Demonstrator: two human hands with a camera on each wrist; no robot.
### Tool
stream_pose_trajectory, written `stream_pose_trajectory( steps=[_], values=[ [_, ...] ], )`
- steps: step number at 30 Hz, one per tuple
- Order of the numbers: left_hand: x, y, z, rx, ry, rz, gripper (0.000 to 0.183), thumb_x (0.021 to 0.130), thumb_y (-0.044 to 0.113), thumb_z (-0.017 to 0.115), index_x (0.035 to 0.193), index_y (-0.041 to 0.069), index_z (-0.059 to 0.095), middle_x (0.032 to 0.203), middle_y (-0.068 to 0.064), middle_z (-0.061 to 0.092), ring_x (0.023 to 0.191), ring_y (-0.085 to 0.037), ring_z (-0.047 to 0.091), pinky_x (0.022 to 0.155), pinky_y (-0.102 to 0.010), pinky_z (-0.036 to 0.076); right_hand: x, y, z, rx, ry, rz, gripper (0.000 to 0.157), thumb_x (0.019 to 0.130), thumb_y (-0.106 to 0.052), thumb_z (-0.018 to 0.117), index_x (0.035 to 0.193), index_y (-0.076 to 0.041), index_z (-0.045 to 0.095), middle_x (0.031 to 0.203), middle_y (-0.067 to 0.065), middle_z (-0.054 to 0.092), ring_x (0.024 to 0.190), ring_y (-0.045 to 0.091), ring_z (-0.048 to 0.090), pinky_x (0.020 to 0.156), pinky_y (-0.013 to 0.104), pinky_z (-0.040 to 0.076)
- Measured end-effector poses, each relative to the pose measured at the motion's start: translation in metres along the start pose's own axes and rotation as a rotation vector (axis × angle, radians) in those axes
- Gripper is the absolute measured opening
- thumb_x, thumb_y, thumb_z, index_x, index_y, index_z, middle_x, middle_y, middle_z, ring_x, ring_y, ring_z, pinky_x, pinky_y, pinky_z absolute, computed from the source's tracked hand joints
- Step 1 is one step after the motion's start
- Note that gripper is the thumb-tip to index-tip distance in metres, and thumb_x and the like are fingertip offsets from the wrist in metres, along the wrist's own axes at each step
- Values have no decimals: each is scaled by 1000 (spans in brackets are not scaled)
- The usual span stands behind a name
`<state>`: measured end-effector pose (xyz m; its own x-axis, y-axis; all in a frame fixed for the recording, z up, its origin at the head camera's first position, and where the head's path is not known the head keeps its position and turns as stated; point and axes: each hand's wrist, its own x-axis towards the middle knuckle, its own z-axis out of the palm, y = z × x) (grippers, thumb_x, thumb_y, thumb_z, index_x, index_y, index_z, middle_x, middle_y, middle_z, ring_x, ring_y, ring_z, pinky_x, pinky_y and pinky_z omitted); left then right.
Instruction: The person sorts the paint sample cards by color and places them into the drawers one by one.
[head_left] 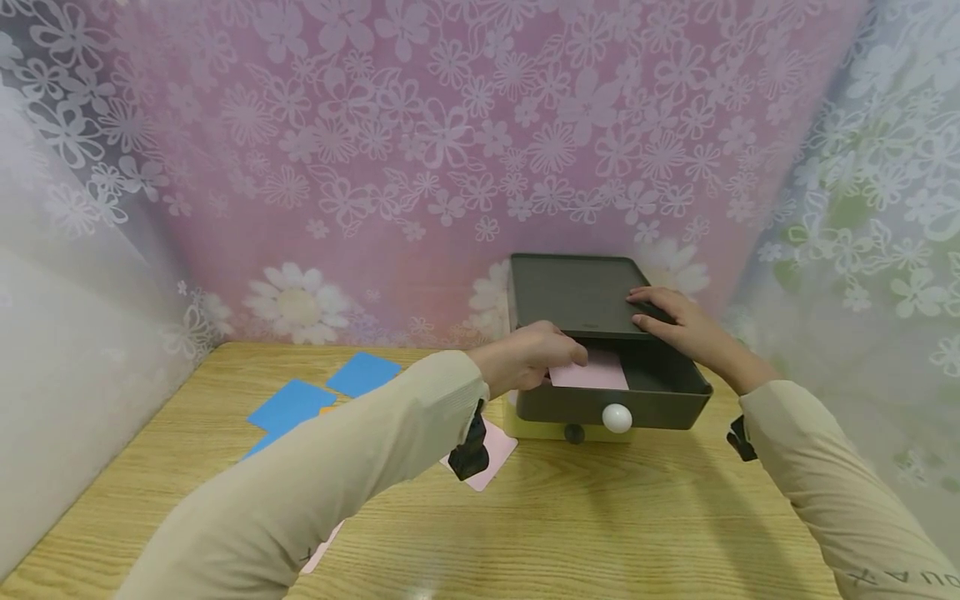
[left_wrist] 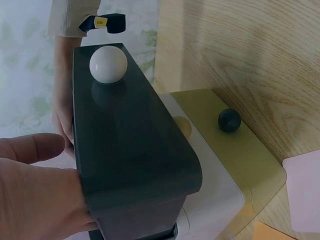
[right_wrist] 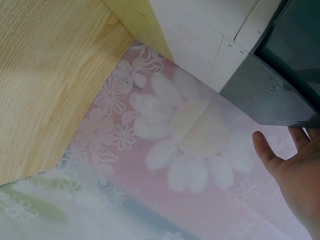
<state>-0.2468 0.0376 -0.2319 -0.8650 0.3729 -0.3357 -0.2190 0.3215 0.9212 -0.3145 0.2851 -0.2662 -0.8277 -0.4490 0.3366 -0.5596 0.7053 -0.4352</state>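
Pink card (head_left: 592, 373) inside the dark top drawer (head_left: 558, 406), toward its left side, just behind the front wall. Near edge roughly parallel to that wall; visible part wider left to right than front to back. True long axis: cannot tell, outline partly under the hand. Drawer pulled out toward the person, white knob (head_left: 617, 418) on its front, bare dark floor to the right of the card.

Left hand (head_left: 528, 358) reaching over the drawer's left side, thumb above the card; fingers mostly hidden behind the drawer wall, so cannot tell whether clamped on the card or apart. Right hand (head_left: 678, 325) on the right edge of the cabinet top (head_left: 577, 292), fingers extended, thumb spread from them.

Below the dark tier: white tier (left_wrist: 220, 200) with yellowish knob (left_wrist: 183, 127), then yellow tier (left_wrist: 200, 102) with dark knob (head_left: 574, 433), both pushed in.

On the wooden table (head_left: 570, 525), left of the cabinet: blue cards (head_left: 363, 374), a sliver of orange card (head_left: 327, 409), second pink card (head_left: 495, 458) partly under the left wrist. Floral cloth (head_left: 420, 150) behind.
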Motion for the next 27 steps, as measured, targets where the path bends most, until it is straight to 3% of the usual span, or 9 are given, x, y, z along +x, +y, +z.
stream_pose_trajectory(
  steps=[7, 13, 17, 21, 27],
  values=[
    [-9, 4, -2, -15, -12, 23, 43, 90, 8, 54, 131, -4, 45, 145, -13, 34, 135, -29, 29, 109, -43, 29, 0, 1, 0, -9, 3, -7, 41, 92, -22, 52, 127, -2, 48, 136, 21, 40, 128, 42, 30, 100, 61, 23],
    [-27, 12, -13, 3, -22, 96, 37, 91, 6, 52, 127, 0, 51, 137, -11, 45, 132, -25, 36, 107, -38, 34, 0, 0, 0, -8, 0, -5, 41, 93, -22, 51, 128, -1, 47, 136, 22, 39, 128, 42, 30, 99, 60, 24],
    [-41, 13, -28, 82, 36, 169, 36, 91, 8, 52, 127, 9, 52, 131, -8, 50, 121, -25, 48, 102, -36, 40, 0, 0, 1, -11, 4, -12, 42, 92, -22, 52, 128, -1, 47, 136, 22, 40, 127, 43, 31, 99, 60, 24],
    [-48, 6, -46, 154, 147, 242, 34, 90, 11, 55, 124, 12, 54, 128, -6, 52, 113, -24, 53, 96, -36, 44, 0, 1, 1, -7, 6, -24, 41, 92, -21, 52, 127, 0, 47, 135, 22, 40, 127, 43, 31, 98, 60, 25],
    [-45, -24, -72, 163, 278, 323, 32, 90, 12, 54, 121, 7, 53, 126, -11, 51, 117, -25, 49, 95, -37, 46, 0, 0, 0, 1, -9, -16, 42, 93, -22, 52, 128, 0, 46, 137, 23, 39, 128, 43, 30, 99, 60, 24]
  ],
)
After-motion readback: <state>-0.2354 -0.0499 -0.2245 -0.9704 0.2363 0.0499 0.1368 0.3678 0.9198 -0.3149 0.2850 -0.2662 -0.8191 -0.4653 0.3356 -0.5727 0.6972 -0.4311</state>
